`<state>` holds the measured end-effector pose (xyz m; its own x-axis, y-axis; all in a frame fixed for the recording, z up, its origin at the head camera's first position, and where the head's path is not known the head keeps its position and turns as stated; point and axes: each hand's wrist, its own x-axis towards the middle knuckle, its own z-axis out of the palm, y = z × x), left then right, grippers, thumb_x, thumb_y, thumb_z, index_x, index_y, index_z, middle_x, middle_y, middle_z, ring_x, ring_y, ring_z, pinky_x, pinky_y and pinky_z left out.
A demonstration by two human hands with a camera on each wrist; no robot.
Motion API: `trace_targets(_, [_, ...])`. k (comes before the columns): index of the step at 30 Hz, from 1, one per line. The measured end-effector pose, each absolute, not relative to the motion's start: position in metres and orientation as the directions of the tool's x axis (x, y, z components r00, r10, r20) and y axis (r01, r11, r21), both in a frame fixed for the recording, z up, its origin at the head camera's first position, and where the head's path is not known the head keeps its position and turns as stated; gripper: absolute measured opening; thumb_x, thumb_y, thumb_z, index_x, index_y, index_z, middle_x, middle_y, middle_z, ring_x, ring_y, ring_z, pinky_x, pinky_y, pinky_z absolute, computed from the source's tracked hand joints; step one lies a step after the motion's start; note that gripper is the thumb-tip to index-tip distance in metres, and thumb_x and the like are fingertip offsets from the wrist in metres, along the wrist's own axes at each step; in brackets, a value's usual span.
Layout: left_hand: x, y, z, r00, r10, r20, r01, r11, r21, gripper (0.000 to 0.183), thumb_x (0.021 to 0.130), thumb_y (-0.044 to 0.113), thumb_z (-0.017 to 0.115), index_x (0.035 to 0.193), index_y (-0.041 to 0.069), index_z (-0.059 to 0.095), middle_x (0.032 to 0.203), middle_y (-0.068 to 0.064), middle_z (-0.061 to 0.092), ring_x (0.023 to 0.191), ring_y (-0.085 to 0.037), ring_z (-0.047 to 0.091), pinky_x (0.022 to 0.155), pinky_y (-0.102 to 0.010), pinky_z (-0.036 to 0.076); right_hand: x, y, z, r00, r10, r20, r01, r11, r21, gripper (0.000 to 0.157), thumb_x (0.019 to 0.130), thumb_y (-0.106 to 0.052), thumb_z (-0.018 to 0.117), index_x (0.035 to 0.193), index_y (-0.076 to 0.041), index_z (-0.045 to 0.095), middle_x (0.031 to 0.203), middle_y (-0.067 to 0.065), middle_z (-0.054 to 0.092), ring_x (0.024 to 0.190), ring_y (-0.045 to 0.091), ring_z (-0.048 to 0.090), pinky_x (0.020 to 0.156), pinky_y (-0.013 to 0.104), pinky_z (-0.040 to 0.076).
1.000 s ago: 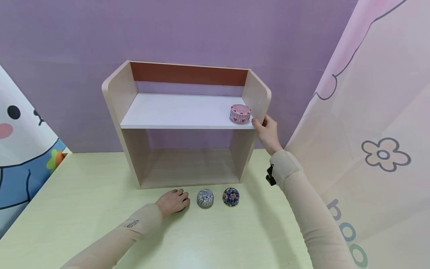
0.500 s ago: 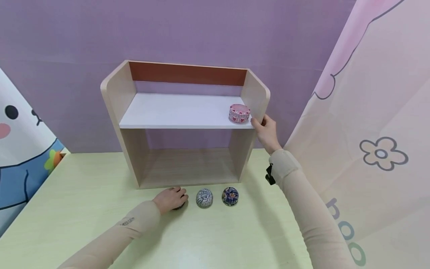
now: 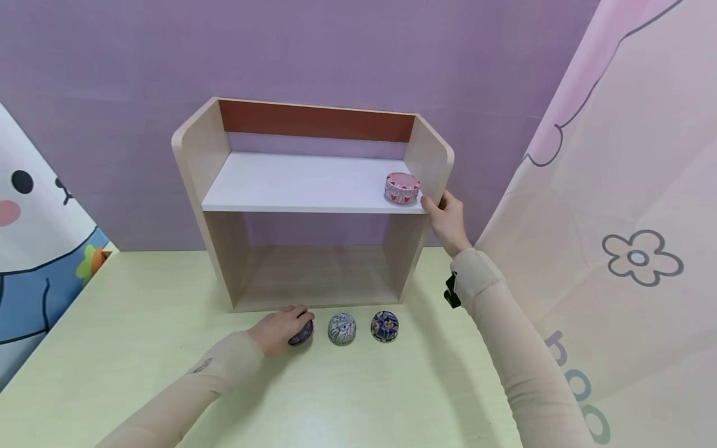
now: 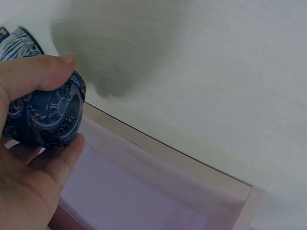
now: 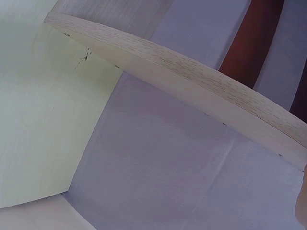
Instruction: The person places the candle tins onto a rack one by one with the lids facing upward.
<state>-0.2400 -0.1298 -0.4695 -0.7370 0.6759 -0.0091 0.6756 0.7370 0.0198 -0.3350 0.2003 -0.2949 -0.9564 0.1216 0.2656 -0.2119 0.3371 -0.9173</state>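
My left hand (image 3: 278,330) grips a dark blue round tin (image 4: 50,112) with a paisley pattern, thumb on one side and fingers on the other. In the head view the tin is tilted, close over the table in front of the shelf. To its right sit a grey-white patterned tin (image 3: 342,329) and a blue tin with a coloured floral pattern (image 3: 384,326). My right hand (image 3: 449,223) holds the right side panel of the small wooden shelf (image 3: 313,208), thumb at the front edge. Beside that thumb, a pink tin (image 3: 401,188) stands on the white upper board.
The pale table (image 3: 358,398) runs in front of the shelf. A purple backdrop (image 3: 336,50) hangs behind it, and a printed curtain (image 3: 610,186) closes off the right side. At the left edge stands a cartoon-print cloth (image 3: 39,249).
My left hand has drawn slightly left and tipped the dark blue tin, so more of it shows beneath the fingers. The right hand keeps its hold on the shelf's side panel.
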Motion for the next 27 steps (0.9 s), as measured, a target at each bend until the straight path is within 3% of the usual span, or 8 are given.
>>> trace_targets(3, [-0.2388,-0.1301,-0.4669,-0.760,0.650,0.004,0.644,0.752,0.138,0.069,0.064,-0.008,0.074,0.126,0.003,0.047,0.126,-0.019,0.048,0.112,-0.036,0.052,0.082,-0.043,0.052,-0.3353,0.2010,-0.2952,-0.956,0.122,0.265,-0.211,0.335,-0.918,0.043,0.091,-0.024,0.054,0.130,-0.005,0.049,0.128,0.015,0.053,0.111,0.022,0.052,0.098,0.037,0.044])
trace_targets(10, [-0.2378,-0.1320,-0.4642,-0.775,0.624,0.099,0.624,0.729,0.281,0.073,0.059,-0.014,0.070,0.126,0.003,0.048,0.122,-0.015,0.050,0.110,-0.033,0.053,0.087,-0.044,0.050,-0.3364,0.2017,-0.2963,-0.958,0.120,0.262,-0.208,0.340,-0.917,0.045,0.091,-0.026,0.054,0.130,-0.006,0.048,0.130,0.014,0.052,0.113,0.023,0.052,0.099,0.038,0.043])
trace_targets(19, [-0.2334,-0.1305,-0.4610,-0.820,0.546,0.172,0.567,0.733,0.375,0.065,0.068,-0.002,0.075,0.127,0.007,0.048,0.124,-0.012,0.051,0.111,-0.033,0.053,0.089,-0.047,0.049,-0.3371,0.2010,-0.2972,-0.957,0.122,0.265,-0.210,0.341,-0.916,0.044,0.091,-0.026,0.054,0.130,-0.006,0.049,0.129,0.013,0.053,0.113,0.022,0.051,0.100,0.038,0.043])
trace_targets(27, [-0.2327,-0.1269,-0.4639,-0.873,0.445,0.199,0.479,0.705,0.523,0.071,0.064,0.000,0.077,0.128,0.009,0.048,0.122,-0.008,0.052,0.110,-0.031,0.054,0.092,-0.047,0.047,-0.3376,0.2002,-0.2977,-0.951,0.136,0.278,-0.218,0.345,-0.913,0.042,0.091,-0.024,0.055,0.128,-0.004,0.050,0.127,0.014,0.054,0.110,0.021,0.053,0.097,0.037,0.044])
